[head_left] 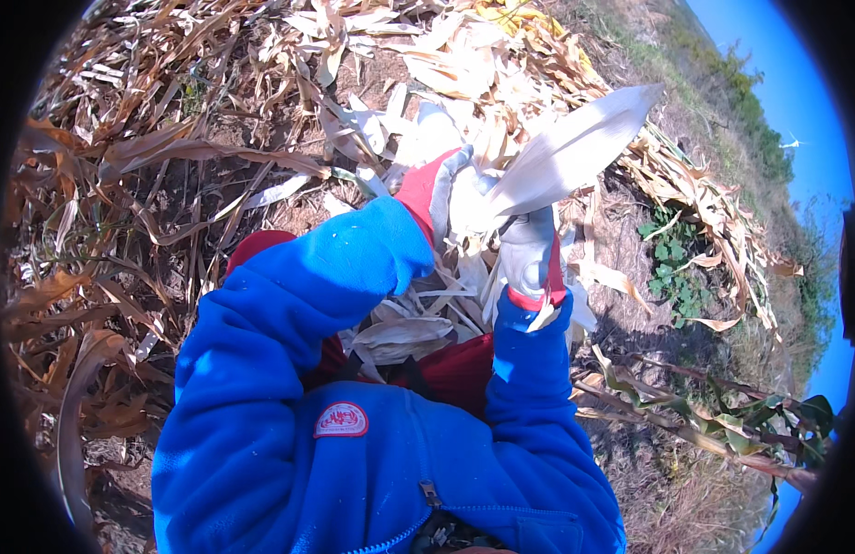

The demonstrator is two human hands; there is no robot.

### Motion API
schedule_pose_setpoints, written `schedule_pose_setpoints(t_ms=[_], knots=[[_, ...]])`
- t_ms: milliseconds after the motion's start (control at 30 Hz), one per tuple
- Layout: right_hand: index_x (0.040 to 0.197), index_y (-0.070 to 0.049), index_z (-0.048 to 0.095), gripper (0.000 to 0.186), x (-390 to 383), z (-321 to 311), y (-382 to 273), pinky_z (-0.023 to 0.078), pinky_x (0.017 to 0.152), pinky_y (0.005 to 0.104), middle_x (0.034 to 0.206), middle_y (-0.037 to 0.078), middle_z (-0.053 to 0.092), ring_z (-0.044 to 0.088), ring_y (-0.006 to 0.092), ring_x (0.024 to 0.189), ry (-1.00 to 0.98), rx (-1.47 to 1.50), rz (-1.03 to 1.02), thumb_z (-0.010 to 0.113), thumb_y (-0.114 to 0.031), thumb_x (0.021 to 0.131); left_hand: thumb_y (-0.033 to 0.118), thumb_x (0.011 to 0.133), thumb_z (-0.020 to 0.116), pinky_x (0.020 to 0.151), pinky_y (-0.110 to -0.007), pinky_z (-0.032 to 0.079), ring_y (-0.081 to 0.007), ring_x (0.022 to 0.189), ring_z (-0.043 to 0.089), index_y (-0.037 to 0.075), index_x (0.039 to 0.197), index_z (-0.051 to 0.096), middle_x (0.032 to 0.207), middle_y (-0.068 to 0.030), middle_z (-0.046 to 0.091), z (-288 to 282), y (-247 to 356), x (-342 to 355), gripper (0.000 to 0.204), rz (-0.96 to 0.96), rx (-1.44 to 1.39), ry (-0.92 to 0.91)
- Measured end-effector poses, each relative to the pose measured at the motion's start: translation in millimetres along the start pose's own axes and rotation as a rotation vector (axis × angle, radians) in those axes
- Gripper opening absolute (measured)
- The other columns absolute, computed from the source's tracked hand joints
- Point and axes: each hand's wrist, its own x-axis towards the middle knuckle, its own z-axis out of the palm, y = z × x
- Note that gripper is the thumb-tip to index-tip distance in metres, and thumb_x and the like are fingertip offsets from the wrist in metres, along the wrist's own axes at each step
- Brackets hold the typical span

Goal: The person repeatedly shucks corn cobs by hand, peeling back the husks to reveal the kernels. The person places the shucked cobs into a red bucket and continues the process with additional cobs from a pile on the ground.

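Note:
Both of my hands wear pale grey gloves with red cuffs, and they meet in front of my lap on a bundle of dry corn husk (469, 208). My left hand (443, 185) is closed around its left side. On the other side my right hand (527, 247) is closed on the husk, its fingers curled near the base. One broad whitish husk leaf (575, 152) sticks up from between the hands toward the upper right. Whether an ear of corn is inside cannot be seen, since the gloves and leaves cover it.
Loose husks (404, 332) lie between my legs in red trousers (457, 369). Dry corn stalks and leaves (104, 175) cover the ground on the left, with more husks (464, 55) heaped ahead. A green leafy plant (669, 258) and a fallen corn stalk (714, 439) are on the right.

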Motion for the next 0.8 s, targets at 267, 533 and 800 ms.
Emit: schedule_pose_setpoints(t_ms=[267, 533, 800], knots=[[0.104, 0.000, 0.061, 0.031, -6, 17, 18, 0.045, 0.076, 0.0299, 0.078, 0.002, 0.059, 0.053, 0.0113, 0.064, 0.162, 0.086, 0.118, 0.043, -0.025, 0.096, 0.029, 0.091, 0.056, 0.078, -0.030, 0.052, -0.0179, 0.092, 0.062, 0.003, 0.126, 0.050, 0.102, -0.0104, 0.062, 7, 26, -16, 0.044, -0.066, -0.025, -0.073], [0.075, -0.006, 0.057, 0.033, -6, -55, 16, 0.050, 0.085, 0.0348, 0.051, -0.003, 0.052, 0.054, 0.0106, 0.047, 0.311, 1.184, -0.025, 0.045, -0.029, 0.096, 0.037, 0.088, 0.057, 0.072, -0.031, 0.053, -0.0184, 0.078, 0.064, 0.002, 0.119, 0.054, 0.093, -0.0089, 0.064, 46, 93, -33, 0.047, -0.453, -0.325, -0.155], [0.141, -0.003, 0.027, 0.086, 3, -12, 24, 0.033, 0.107, 0.0490, 0.142, 0.018, 0.036, 0.043, 0.0325, 0.126, 0.524, 0.838, 0.409, 0.049, -0.064, 0.085, 0.045, 0.090, 0.054, 0.075, -0.032, 0.052, -0.0180, 0.083, 0.064, 0.000, 0.114, 0.057, 0.093, -0.0101, 0.065, 42, 102, -23, 0.051, -0.253, -0.164, -0.216]])
